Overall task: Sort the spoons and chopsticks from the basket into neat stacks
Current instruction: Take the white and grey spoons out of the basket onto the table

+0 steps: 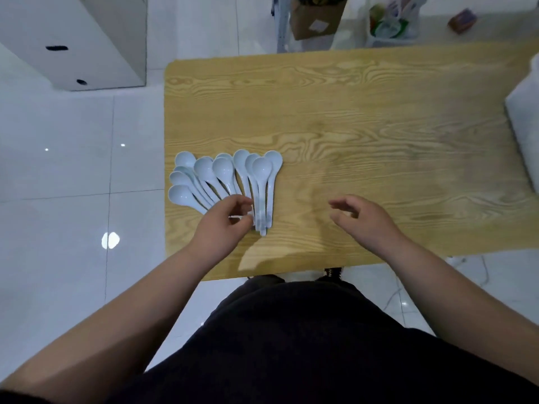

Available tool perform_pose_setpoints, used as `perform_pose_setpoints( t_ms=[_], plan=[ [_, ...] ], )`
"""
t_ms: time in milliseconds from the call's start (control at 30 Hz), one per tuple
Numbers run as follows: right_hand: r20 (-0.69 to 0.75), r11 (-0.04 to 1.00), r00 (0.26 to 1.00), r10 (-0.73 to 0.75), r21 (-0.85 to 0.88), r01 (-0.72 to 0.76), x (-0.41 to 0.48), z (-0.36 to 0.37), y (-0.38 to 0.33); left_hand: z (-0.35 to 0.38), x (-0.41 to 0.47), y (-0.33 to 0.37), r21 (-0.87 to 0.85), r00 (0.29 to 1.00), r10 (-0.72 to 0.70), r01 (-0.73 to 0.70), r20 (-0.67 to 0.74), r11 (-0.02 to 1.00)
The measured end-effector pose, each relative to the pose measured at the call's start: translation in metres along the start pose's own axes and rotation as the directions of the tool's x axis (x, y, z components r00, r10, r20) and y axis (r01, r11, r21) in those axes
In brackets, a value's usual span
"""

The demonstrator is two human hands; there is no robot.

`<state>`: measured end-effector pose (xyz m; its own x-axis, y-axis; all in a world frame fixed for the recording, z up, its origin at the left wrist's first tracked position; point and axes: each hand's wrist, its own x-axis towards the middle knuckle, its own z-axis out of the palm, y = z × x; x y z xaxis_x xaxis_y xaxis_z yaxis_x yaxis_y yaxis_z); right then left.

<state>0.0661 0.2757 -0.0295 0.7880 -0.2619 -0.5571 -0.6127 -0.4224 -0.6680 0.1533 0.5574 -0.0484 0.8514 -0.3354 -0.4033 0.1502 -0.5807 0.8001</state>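
Note:
Several white soup spoons (224, 179) lie fanned out on the left part of the wooden table (379, 118), bowls pointing away from me and handles gathered toward me. My left hand (224, 225) sits over the handle ends, its fingers curled round some of the handles. My right hand (361, 217) hovers above the bare table to the right of the spoons, its fingers loosely bent and holding nothing. No chopsticks and no basket are in view.
A white object (525, 123) sits at the table's right edge. Beyond the far edge stand a cardboard box (318, 18) and a plastic bag (390, 21) on the tiled floor. A white cabinet (87, 39) stands at the upper left.

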Motion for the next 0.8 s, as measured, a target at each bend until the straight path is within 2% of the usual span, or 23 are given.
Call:
perform_pose_setpoints(
  t_ms=[100,233,567,800],
  plan=[
    [-0.104,0.989,0.994,0.030,0.148,-0.015,-0.049,-0.023,0.032,0.033,-0.009,0.026,-0.022,0.985,0.053,-0.050,0.162,0.999],
    [-0.281,0.958,0.953,0.110,0.285,-0.027,-0.106,-0.052,0.087,0.089,-0.017,0.074,0.005,0.954,0.136,-0.142,0.267,0.990],
    [-0.398,0.905,0.885,0.242,0.421,-0.058,-0.226,-0.159,0.258,0.292,-0.052,0.193,0.108,0.859,0.280,-0.357,0.429,0.928],
    [-0.495,0.887,0.827,0.268,0.462,-0.011,-0.250,-0.253,0.337,0.400,-0.077,0.241,0.146,0.824,0.256,-0.374,0.505,0.916]
  ],
)
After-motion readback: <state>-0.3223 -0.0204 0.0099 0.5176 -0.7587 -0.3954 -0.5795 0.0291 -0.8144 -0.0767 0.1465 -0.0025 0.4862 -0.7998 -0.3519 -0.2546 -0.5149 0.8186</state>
